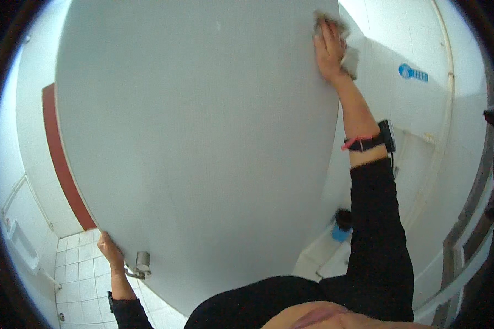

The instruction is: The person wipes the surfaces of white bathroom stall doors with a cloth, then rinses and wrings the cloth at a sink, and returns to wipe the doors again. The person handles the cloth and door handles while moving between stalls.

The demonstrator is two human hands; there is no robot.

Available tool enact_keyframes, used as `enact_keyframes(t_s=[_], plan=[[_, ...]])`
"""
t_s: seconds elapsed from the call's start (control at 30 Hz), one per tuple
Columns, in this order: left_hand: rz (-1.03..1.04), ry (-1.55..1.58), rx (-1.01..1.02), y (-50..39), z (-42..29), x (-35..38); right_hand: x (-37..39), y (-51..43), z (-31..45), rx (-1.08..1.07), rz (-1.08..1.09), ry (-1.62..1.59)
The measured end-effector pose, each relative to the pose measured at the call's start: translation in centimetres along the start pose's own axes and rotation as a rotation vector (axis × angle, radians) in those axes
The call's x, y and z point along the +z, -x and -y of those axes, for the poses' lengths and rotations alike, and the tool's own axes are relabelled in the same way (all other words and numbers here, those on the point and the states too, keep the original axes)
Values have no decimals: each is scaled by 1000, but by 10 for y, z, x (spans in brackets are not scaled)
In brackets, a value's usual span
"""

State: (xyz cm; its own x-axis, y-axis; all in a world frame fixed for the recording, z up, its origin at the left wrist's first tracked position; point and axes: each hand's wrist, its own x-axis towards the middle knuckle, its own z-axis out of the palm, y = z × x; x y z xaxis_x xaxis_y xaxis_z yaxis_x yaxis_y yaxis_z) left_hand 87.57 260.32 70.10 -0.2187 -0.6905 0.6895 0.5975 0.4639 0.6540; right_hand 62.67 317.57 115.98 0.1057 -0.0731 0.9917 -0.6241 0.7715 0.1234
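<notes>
A large grey door panel (201,135) of a toilet cubicle fills the middle of the view before me. My right hand (329,51) is raised high with the arm stretched out, and holds a beige cloth (351,61) flat against the panel near its upper right edge. Hand and cloth are slightly blurred. Low on the left, my left hand (111,249) grips the panel's free edge. Just right of that hand, a metal door latch (143,261) is mounted on the panel.
White wall tiles with a pipe (450,86) and a blue sticker (413,72) bearing writing stand at right. Below is a blue bin (341,233) with a black top. At left are a red-brown strip (61,160), a urinal (24,246) and white floor tiles (82,267).
</notes>
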Motion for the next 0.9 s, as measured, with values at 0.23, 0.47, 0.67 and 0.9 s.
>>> enact_keyframes(t_s=[0.23, 0.47, 0.67, 0.9], plan=[[96, -90, 6, -5, -9, -4, 2, 296, 119, -254, 97, -5], [97, -193, 272, -5, -8, 5, -20, 443, 87, -155, 790, 228], [125, -6, 7, 7, -29, 8, 16, 166, 165, -171, -52, 488], [180, 65, 29, 2, -24, 6, 52, 284, 437, -681, 540, -461]])
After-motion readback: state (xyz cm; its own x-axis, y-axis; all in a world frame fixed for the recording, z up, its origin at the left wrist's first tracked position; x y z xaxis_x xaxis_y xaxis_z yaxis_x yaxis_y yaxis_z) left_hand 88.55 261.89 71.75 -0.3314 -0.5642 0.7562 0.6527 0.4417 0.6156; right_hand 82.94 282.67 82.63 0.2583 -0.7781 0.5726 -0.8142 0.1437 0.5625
